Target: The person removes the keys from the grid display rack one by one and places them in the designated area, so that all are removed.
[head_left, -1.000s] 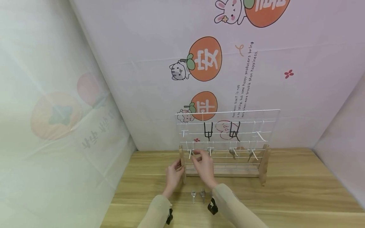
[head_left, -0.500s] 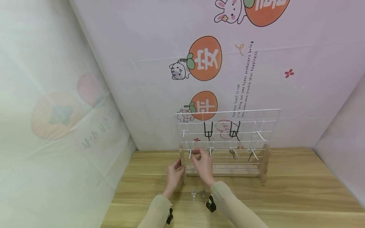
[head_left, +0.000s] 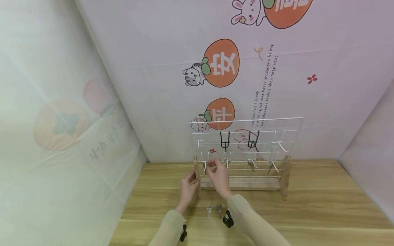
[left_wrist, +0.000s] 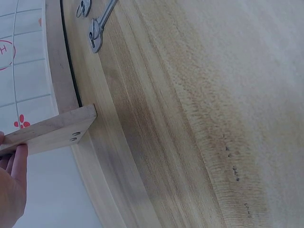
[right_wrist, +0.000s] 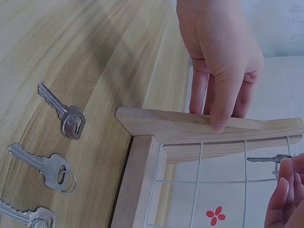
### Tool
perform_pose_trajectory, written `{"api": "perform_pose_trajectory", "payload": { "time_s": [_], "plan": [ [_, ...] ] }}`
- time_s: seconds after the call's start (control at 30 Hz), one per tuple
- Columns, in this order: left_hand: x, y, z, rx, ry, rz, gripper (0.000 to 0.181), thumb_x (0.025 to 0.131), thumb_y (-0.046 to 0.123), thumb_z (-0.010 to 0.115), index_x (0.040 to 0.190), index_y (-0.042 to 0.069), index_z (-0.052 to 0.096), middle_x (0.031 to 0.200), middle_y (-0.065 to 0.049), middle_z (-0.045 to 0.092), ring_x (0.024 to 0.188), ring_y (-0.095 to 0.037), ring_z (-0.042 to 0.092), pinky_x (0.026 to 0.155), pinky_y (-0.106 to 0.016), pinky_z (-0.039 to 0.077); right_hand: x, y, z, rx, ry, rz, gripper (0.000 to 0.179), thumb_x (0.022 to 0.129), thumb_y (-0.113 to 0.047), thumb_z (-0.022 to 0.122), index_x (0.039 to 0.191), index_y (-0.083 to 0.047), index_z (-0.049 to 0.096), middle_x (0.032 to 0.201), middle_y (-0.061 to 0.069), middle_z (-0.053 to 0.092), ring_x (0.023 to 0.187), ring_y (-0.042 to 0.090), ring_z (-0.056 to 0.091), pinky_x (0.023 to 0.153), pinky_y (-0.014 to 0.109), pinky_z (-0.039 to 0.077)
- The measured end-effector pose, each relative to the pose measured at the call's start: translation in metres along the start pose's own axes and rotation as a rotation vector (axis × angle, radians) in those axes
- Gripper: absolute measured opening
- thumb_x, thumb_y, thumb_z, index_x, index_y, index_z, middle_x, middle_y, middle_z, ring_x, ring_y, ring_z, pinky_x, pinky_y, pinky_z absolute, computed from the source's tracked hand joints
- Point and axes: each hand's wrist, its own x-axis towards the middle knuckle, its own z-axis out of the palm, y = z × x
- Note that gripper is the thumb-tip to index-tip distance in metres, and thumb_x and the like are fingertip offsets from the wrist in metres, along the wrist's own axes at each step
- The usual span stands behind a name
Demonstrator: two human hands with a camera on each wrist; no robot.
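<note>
My left hand [head_left: 187,191] grips the left wooden upright [head_left: 197,176] of a white wire grid rack [head_left: 240,181]; in the right wrist view its thumb lies across the wood. At the leftmost lower white hook [head_left: 205,166], my right hand [head_left: 220,177] pinches the head of a small silver key [right_wrist: 266,158]. Its fingertips [right_wrist: 283,183] partly cover the key's head, so I cannot tell whether its ring is on the hook. Other keys hang on the lower hooks to the right, among them one key [head_left: 251,165] and another key [head_left: 271,166].
Three loose keys lie on the wooden table [head_left: 323,205] before the rack, including a ringed key [right_wrist: 54,172] and a key [right_wrist: 66,114]. Black hooks [head_left: 225,140] and white hooks project from the upper grid. A printed cloth [head_left: 166,102] stands behind.
My right hand has shifted very slightly up and left at the leftmost lower hook. The left hand stays on the upright.
</note>
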Motion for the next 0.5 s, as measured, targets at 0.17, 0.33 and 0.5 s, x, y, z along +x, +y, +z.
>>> {"api": "perform_pose_trajectory", "payload": {
  "time_s": [0.17, 0.33, 0.5],
  "plan": [
    [-0.0003, -0.0006, -0.0004, -0.01, -0.005, 0.014, 0.037, 0.085, -0.008, 0.069, 0.121, -0.011, 0.062, 0.114, -0.031, 0.069, 0.103, -0.042, 0.071, 0.084, -0.032, 0.064, -0.0008, -0.0007, -0.002, 0.006, -0.009, -0.007, 0.016, 0.086, -0.005, 0.071, 0.101, -0.006, 0.066, 0.091, 0.009, 0.075, 0.066, 0.013, 0.063, 0.059, 0.015, 0.052],
    [-0.0014, -0.0011, -0.0009, -0.018, -0.008, 0.017, 0.037, 0.085, -0.008, 0.069, 0.122, -0.012, 0.062, 0.115, -0.031, 0.068, 0.104, -0.043, 0.07, 0.084, -0.033, 0.065, -0.0018, 0.0001, -0.0047, 0.011, -0.024, -0.02, 0.017, 0.086, -0.005, 0.072, 0.103, -0.007, 0.067, 0.09, 0.008, 0.075, 0.067, 0.013, 0.063, 0.059, 0.015, 0.052],
    [-0.0007, -0.0009, -0.0003, -0.016, -0.005, 0.02, 0.037, 0.085, -0.008, 0.069, 0.121, -0.012, 0.062, 0.114, -0.031, 0.068, 0.103, -0.043, 0.071, 0.085, -0.033, 0.064, -0.0024, 0.0008, -0.0077, -0.005, -0.036, -0.012, 0.017, 0.087, -0.007, 0.071, 0.104, -0.009, 0.071, 0.09, 0.007, 0.075, 0.066, 0.01, 0.062, 0.056, 0.015, 0.051]
  ]
}}
